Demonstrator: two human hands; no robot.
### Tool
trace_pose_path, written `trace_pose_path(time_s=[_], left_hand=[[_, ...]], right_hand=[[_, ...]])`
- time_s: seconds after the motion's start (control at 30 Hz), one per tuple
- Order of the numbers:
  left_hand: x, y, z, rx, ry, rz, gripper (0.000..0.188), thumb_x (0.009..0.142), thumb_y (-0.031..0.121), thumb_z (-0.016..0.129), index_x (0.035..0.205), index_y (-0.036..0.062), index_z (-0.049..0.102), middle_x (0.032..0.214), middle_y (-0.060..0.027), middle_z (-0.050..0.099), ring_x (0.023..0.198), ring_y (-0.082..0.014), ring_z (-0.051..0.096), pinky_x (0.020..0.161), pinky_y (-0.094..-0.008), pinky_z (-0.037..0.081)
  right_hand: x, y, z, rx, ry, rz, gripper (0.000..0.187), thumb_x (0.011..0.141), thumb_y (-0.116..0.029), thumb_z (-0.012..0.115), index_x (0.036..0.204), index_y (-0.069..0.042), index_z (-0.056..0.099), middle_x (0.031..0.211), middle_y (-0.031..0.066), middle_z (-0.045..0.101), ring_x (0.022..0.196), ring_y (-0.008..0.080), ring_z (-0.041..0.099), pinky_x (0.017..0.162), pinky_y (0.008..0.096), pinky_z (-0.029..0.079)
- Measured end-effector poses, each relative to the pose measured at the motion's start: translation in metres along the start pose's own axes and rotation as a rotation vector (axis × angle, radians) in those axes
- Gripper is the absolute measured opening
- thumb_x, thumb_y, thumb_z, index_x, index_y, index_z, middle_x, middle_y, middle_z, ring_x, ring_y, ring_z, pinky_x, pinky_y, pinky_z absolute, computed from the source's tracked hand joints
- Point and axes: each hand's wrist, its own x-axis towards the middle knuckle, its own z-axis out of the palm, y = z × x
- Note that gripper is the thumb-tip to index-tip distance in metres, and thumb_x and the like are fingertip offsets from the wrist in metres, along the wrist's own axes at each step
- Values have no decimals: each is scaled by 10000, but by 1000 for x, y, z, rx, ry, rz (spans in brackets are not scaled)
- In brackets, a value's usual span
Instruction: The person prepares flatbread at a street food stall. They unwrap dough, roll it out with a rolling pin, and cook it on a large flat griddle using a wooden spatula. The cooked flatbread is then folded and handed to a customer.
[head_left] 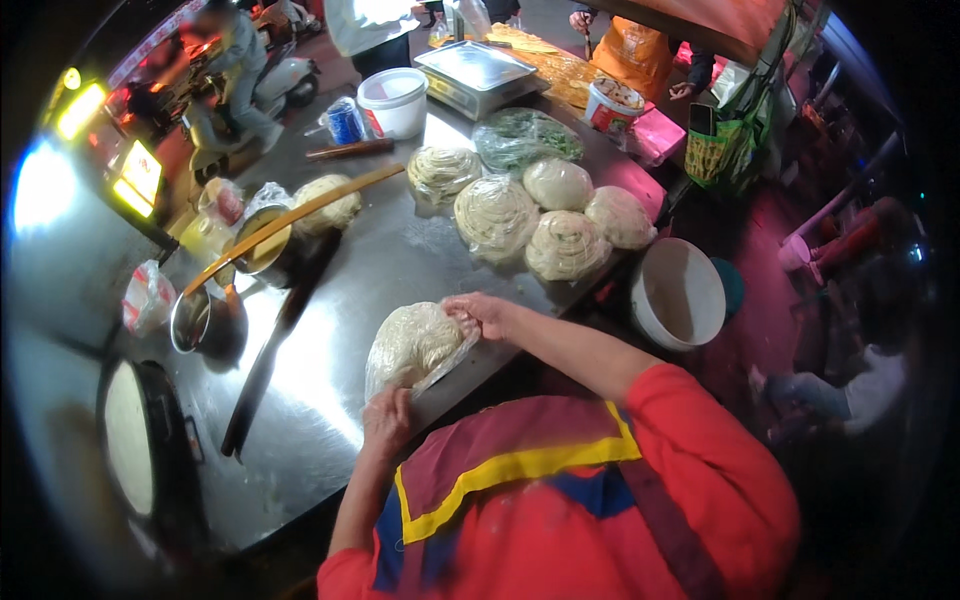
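A pale lump of dough (415, 338) in a clear plastic bag (382, 368) lies at the near edge of the metal table. My left hand (387, 418) is closed on the bag's near left edge. With its fingers pinched, my right hand (480, 314) grips the bag's right side. Beyond them sits a group of several plastic-wrapped dough rounds (497, 217), some with coiled layers showing. Behind that group rests a bag of chopped greens (528, 138).
A dark rolling pin (280, 335) lies left of my hands. A long wooden stick (300, 216) crosses metal pots (192, 322). A round griddle (130, 440) stands near left. A white bucket (680, 295) is off the table's right edge. A scale (480, 75) and white tub (393, 103) stand behind.
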Motion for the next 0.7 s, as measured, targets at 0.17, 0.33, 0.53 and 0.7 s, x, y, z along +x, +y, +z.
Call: trace_pose_path(time_s=[0.17, 0.33, 0.53, 0.7], left_hand=[[6, 2, 9, 5, 125, -247, 302, 867, 173, 636, 1084, -7, 527, 1018, -269, 595, 1013, -454, 570, 884, -537, 453], [8, 38, -14, 118, 208, -250, 792, 782, 142, 716, 1454, -67, 355, 1350, -324, 507, 1334, -466, 428, 1121, -451, 373], [46, 29, -7, -563, -38, -439, 960, 820, 307, 780, 1564, 6, 255, 1551, -247, 369, 1450, -400, 338, 1178, -449, 299], [35, 23, -38, -1478, 174, -804, 755, 993, 519, 534, 1549, 55, 318, 1434, -125, 531, 1273, -268, 533, 1021, -338, 462]], right_hand=[[8, 41, -33, -683, 536, -389, 246, 691, -28, 753, 919, -12, 664, 881, 84, 686, 754, 215, 659, 649, 335, 533], [44, 42, -40, -836, 930, -579, 164, 743, -25, 693, 900, 9, 664, 819, 128, 672, 747, 258, 670, 632, 368, 538], [132, 26, -106, 50, 471, -120, 150, 921, -47, 518, 792, -70, 588, 593, 10, 511, 394, 167, 411, 358, 320, 293], [-9, -34, 139, -5, -49, 194, 255, 1009, -154, 429, 764, -122, 493, 585, -64, 358, 429, 67, 239, 384, 244, 191]])
